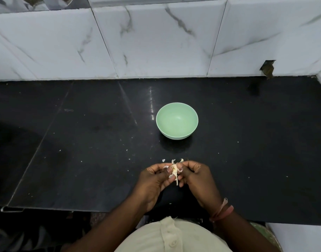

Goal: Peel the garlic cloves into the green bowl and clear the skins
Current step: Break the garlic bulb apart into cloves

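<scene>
Garlic clove [174,170] was pinched between left hand [156,179] and right hand [196,176], judged light, slippery, papery-skinned (best gripped at ends); green bowl [177,120] was seen empty.

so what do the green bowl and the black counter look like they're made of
Green bowl: probably plastic or melamine; even pastel colour, soft matte sheen, thin smooth rim. Glazed ceramic cannot be ruled out.

Black counter: looks like polished stone, likely granite; glossy surface with a bright reflected streak behind the bowl, and straight seams between slabs.
</scene>
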### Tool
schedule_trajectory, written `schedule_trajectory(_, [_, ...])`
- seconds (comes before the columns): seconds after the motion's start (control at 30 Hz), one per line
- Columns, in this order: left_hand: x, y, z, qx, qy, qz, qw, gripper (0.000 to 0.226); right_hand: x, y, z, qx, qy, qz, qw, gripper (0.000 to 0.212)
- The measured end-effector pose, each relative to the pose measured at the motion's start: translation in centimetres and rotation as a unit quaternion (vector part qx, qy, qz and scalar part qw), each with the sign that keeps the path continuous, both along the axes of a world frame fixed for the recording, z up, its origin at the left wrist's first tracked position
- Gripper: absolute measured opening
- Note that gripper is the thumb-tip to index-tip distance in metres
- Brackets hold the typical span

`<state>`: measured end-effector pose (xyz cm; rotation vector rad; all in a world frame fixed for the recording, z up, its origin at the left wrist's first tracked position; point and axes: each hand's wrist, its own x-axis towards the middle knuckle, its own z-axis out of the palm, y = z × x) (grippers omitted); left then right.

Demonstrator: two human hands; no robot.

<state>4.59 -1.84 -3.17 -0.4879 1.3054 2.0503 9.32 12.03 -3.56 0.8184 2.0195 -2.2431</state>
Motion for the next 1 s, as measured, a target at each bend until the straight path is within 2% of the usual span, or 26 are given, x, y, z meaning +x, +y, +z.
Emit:
schedule_trajectory(0.1, [-0.3,0.1,0.1,0.009,0.01,0.007,1.0,0.023,0.1,-0.2,0.5,0.003,0.039,0.01,0.999,0.007])
schedule_trajectory(0.17, [-0.3,0.1,0.3,0.013,0.018,-0.008,1.0,0.017,0.0,-0.1,0.7,-0.006,0.05,0.005,0.999,0.008])
schedule_trajectory(0.33, [-0.2,-0.2,0.1,-0.01,0.042,-0.049,0.998,0.014,-0.3,1.0,0.0,-0.003,0.021,0.04,0.999,0.001])
schedule_trajectory(0.53, [0.0,-0.3,0.3,0.01,0.021,-0.041,0.999,0.016,-0.1,1.0,-0.2,0.061,0.017,0.072,0.995,0.019])
schedule_trajectory(0.77, [-0.1,-0.3,0.0,0.036,-0.03,-0.008,0.999,0.022,0.5,1.3,-0.5,0.096,0.006,-0.036,0.995,0.01])
schedule_trajectory(0.9, [-0.1,-0.4,-0.3,0.034,-0.037,-0.003,0.999,0.021,0.9,1.9,-1.1,0.123,-0.017,-0.055,0.991,0.011])
schedule_trajectory(1.0, [0.0,-0.4,-0.4,0.03,-0.033,0.0,0.999,0.021,0.9,1.8,-1.9,0.182,-0.031,-0.05,0.982,0.012])
